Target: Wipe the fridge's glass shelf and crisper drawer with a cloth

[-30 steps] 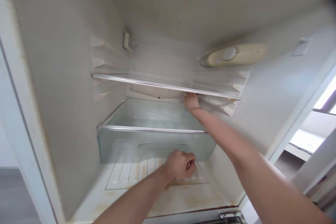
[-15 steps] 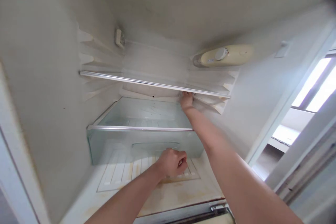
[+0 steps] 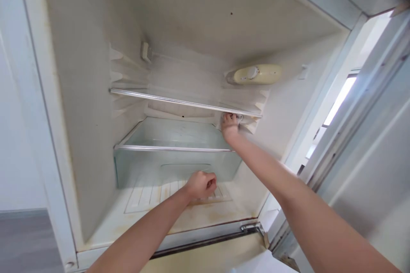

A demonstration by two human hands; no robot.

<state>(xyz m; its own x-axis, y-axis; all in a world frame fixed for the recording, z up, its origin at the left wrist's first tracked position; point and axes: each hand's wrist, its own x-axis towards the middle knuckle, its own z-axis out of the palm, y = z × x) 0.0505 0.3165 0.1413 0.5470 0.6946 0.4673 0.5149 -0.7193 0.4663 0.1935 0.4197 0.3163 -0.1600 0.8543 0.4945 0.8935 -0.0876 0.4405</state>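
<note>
The left hand (image 3: pixel 201 184) is curled into a loose fist, knuckles up, resting just in front of the clear crisper drawer (image 3: pixel 174 166), on or just above a ribbed white grille panel (image 3: pixel 150 194) set in the fridge floor (image 3: pixel 218 215). Whether the fist pinches anything cannot be told. The right hand (image 3: pixel 229 125) reaches deep inside, fingers (image 3: pixel 231 116) hooked up against the underside of the glass shelf (image 3: pixel 185 101) near that shelf's right end, where a small white bit shows at the fingertips, too small to make out. Both forearms are bare.

The crisper drawer sits below the glass shelf. It is a pale greenish, see-through plastic tub with a moulded oblong grip recess in its front wall and a bright strip along its top front edge; a clear cover lies over it. Nothing shows inside it.

The glass shelf is a thin, flat, transparent pane edged in front with a pale trim strip, carried on moulded ribs (image 3: pixel 120 74) in the side walls. It bears nothing.

Above the shelf's right end, a cream, rounded oblong thermostat housing (image 3: pixel 254 74) with a round dial sits on the right wall. Above the shelf's left end is a small slotted vent (image 3: pixel 145 51). The liner walls are off-white smooth plastic, and the floor in front of the drawer carries yellow-brown stains.
</note>
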